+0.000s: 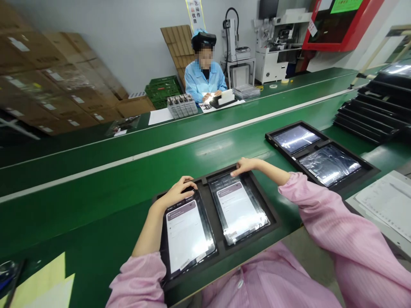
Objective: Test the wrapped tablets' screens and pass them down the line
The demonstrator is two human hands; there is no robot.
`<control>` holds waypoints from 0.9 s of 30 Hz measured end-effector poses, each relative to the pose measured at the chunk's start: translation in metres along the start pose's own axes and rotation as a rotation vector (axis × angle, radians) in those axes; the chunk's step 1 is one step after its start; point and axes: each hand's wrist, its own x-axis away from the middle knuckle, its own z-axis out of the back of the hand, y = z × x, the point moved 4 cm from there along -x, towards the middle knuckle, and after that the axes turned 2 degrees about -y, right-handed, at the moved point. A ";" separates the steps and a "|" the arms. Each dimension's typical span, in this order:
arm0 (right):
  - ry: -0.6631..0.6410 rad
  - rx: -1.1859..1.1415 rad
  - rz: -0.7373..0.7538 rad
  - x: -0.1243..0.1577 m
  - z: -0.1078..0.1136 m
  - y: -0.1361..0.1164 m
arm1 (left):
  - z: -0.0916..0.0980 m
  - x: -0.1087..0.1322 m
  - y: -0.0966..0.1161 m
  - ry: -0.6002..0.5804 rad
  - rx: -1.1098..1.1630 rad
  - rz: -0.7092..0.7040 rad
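A black tray (212, 205) with two compartments lies before me on the green bench. In its left compartment is a tablet (188, 233) with a lit white screen and a purple banner. A second lit tablet (243, 209), in clear film, sits in the right one. My left hand (178, 193) rests over the left tablet's top end, fingers apart, some reaching the tray's far rim. My right hand (246, 166) is at the far rim above the right tablet, thumb over the tablet's top edge and fingers curled at the rim. The undersides of both hands' fingers are hidden.
Another black tray (330, 147) with two dark film-covered tablets lies to the right, near stacked black trays (375, 107). Papers (385, 201) lie at right, yellow sheets (45, 282) at lower left. Across the bench sits a person in blue (205, 79).
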 end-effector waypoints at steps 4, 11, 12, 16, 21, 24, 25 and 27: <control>0.178 0.194 0.256 0.013 -0.028 0.011 | -0.005 0.006 0.002 0.044 -0.120 -0.002; 0.516 -0.047 0.379 0.001 -0.027 0.033 | -0.005 -0.002 0.009 0.154 -0.136 0.095; 0.546 -0.062 0.373 0.004 -0.026 0.033 | -0.005 -0.003 0.009 0.167 -0.139 0.114; 0.648 -0.103 0.435 0.041 -0.039 0.025 | -0.005 -0.001 0.008 0.155 -0.130 0.118; 0.721 -0.008 0.670 0.094 -0.074 0.011 | -0.007 0.010 0.011 0.014 -0.150 0.072; 0.736 0.039 0.773 0.104 -0.085 0.010 | -0.012 0.017 0.015 -0.058 -0.200 0.072; 0.746 0.051 0.788 0.105 -0.086 0.011 | -0.014 0.019 0.016 -0.080 -0.211 0.074; 0.771 0.075 0.786 0.104 -0.085 0.012 | -0.018 0.022 0.019 -0.110 -0.226 0.075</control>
